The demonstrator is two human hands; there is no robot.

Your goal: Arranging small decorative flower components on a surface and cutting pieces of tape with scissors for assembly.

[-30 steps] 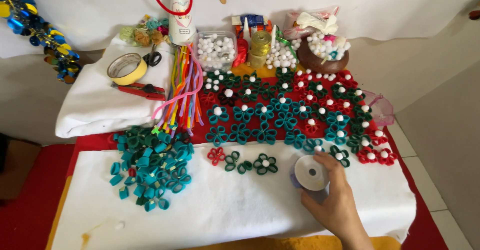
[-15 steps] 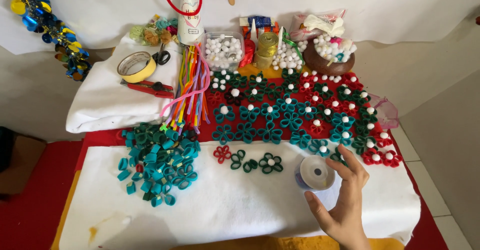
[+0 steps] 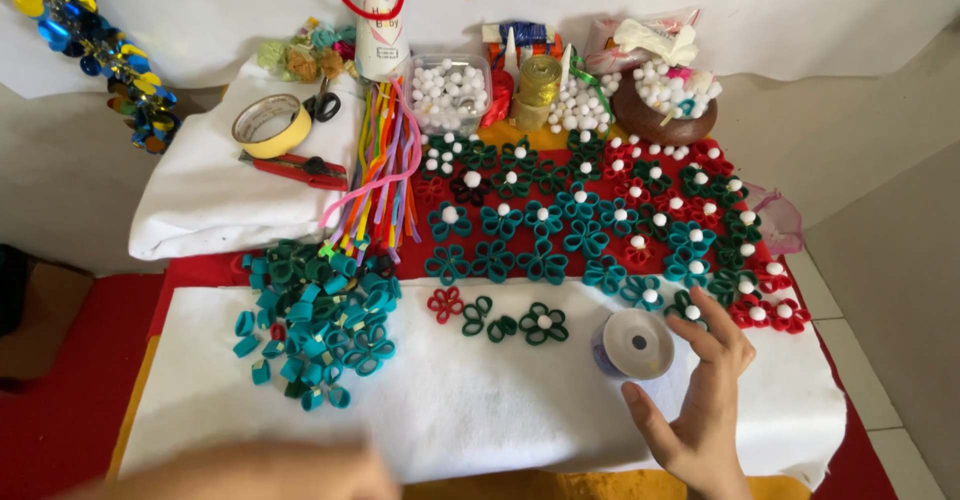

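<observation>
My right hand (image 3: 700, 400) is at the lower right of the white cloth (image 3: 470, 410), fingers spread, just right of a small spool of pale blue ribbon (image 3: 633, 343) lying flat. The fingertips are beside the spool's edge; whether they touch it I cannot tell. My left hand (image 3: 260, 470) shows only as a blurred shape along the bottom edge, so its fingers cannot be read. Left of the spool lie a red paper flower (image 3: 445, 303) and two dark green ones (image 3: 543, 324).
A heap of teal paper loops (image 3: 315, 320) lies on the cloth's left. Rows of teal, green and red flowers with white pompoms (image 3: 600, 210) fill the red mat behind. Further back are pipe cleaners (image 3: 385, 175), a tape roll (image 3: 271, 125), a red cutter (image 3: 295, 167) and a pompom box (image 3: 450, 93).
My right hand has come off the spool and drawn back to its right with fingers spread. My left hand has entered at the bottom edge. The view has shifted slightly.
</observation>
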